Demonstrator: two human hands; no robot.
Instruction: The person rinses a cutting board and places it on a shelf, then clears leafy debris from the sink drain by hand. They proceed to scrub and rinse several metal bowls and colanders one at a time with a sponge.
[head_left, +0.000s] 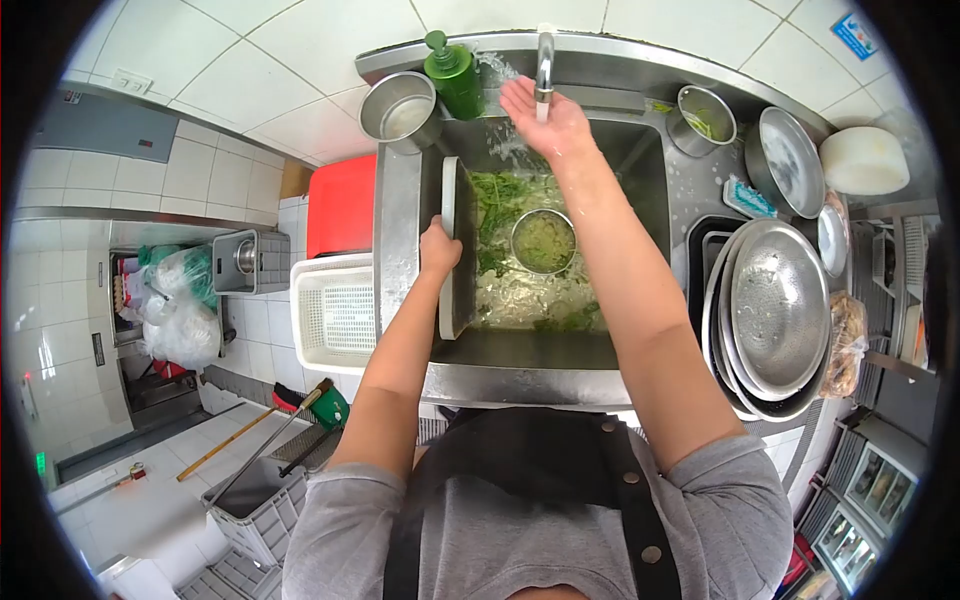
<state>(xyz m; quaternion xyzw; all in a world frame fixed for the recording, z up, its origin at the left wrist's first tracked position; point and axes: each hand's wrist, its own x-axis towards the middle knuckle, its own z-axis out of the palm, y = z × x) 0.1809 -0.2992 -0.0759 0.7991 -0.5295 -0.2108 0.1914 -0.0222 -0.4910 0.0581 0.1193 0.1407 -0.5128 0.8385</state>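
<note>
My left hand (pixel 440 248) grips the edge of a flat grey-white board (pixel 450 290) that stands on its side at the left of the steel sink (pixel 640 290). Under the running faucet (pixel 545 68) my right hand (pixel 543 115) is held palm up, its fingers spread and nothing in it, while water splashes off it. Green leaves (pixel 495 195) float in the sink water. Among them sits a round metal bowl (pixel 543 241) with chopped greens in it.
Left of the sink are a metal pot (pixel 400 108), a green pump bottle (pixel 455 78), a red lid (pixel 342 205) and a white basket (pixel 335 312). At the right stand stacked metal bowls (pixel 780 305), a small pot (pixel 702 120) and a blue brush (pixel 748 198).
</note>
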